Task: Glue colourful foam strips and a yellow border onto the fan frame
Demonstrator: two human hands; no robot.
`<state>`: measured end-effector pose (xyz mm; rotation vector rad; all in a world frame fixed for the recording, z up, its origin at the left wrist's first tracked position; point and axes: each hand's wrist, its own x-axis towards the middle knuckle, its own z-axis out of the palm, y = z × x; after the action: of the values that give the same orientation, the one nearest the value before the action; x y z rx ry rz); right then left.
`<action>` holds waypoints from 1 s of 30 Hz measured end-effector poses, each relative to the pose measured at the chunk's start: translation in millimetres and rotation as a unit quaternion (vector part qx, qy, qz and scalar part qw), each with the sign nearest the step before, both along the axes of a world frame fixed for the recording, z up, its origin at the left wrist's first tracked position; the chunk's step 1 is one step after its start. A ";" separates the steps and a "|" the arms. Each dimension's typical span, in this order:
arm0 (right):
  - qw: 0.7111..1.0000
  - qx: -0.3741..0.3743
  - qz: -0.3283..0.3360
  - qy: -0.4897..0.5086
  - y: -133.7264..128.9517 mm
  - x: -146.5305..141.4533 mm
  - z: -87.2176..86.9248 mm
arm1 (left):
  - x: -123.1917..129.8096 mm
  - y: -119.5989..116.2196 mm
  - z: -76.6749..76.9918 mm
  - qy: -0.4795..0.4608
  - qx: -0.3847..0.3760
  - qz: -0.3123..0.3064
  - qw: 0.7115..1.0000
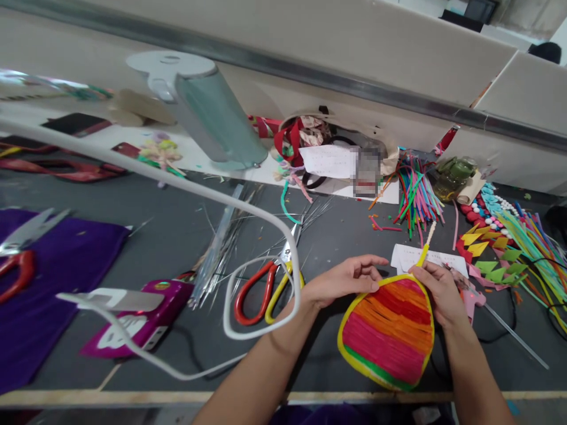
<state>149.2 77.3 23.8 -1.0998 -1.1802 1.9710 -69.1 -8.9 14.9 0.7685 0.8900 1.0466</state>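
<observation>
A rounded, fan-like panel (387,330) with a yellow rim and red, orange, pink and green stripes is held above the table's front part. My right hand (443,292) pinches its upper right corner, at the base of a yellow stem (425,251) with a pale bare tip. At the panel's upper left edge, my left hand (349,278) touches the rim with its fingers slightly spread, not closed round it. Left of that hand lie scissors (254,295) with one red and one yellow handle, partly crossed by a white cord (225,316).
A magenta iron (153,319) and purple cloth (39,283) with red-handled scissors (20,260) are at the left. Behind stands a pale green pitcher (221,115). Bundles of coloured stems (419,192), a glue gun (469,295) and a green-lidded jar (456,174) are at the right.
</observation>
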 end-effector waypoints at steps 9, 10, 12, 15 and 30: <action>1.000 0.002 -0.019 0.000 6.9 2.5 -5.7 | -4.7 4.3 -12.2 0.024 0.017 0.019 0.999; 1.000 0.002 -0.017 0.002 7.3 2.3 -5.9 | -4.5 4.8 -13.1 0.021 0.017 0.022 0.999; 1.000 0.002 -0.013 0.006 8.1 1.9 -6.5 | -3.8 5.4 -13.4 0.015 0.015 0.023 1.000; 1.000 0.002 -0.014 0.010 9.7 1.3 -7.9 | -2.4 5.5 -10.1 0.009 0.012 0.022 1.000; 0.999 0.027 0.025 0.038 16.1 8.1 -14.1 | -6.6 11.1 -18.0 0.024 -0.014 0.116 0.993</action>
<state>157.4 93.4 9.7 -0.9680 -1.2247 1.9882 -75.7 2.2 -3.1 0.6801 1.0514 1.2212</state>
